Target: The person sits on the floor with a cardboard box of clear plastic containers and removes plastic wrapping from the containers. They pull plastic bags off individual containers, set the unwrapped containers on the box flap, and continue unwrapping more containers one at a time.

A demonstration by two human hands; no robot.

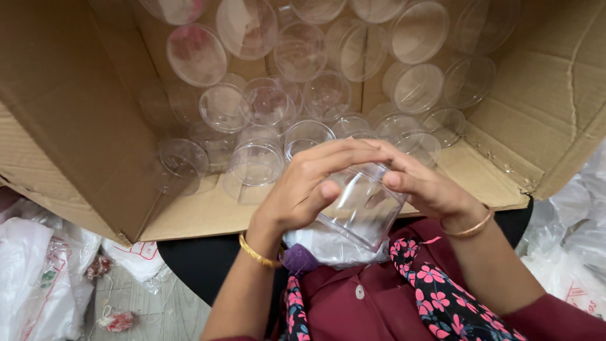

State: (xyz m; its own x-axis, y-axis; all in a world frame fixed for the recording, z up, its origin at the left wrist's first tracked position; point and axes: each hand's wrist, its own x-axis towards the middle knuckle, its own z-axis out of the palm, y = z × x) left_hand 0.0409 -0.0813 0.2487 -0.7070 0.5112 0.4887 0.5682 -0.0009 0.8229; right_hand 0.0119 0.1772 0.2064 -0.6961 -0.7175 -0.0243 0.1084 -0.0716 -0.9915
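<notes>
Both my hands grip one clear plastic jar (363, 208) just in front of my chest, tilted with its mouth pointing away. My left hand (303, 189) wraps its left side, thumb across the wall. On the jar's right side sits my right hand (426, 186), its fingers meeting the left hand's over the rim. A gold bangle circles each wrist. A large cardboard box (76, 126) lies on its side ahead of me, filled with several clear plastic jars (255, 164) stacked and lying loose.
A clear plastic bag (328, 249) rests in my lap under the jar. White plastic bags (38, 278) lie on the floor at left and more plastic wrap (574, 246) at right. The box's lower flap (486, 173) reaches toward me.
</notes>
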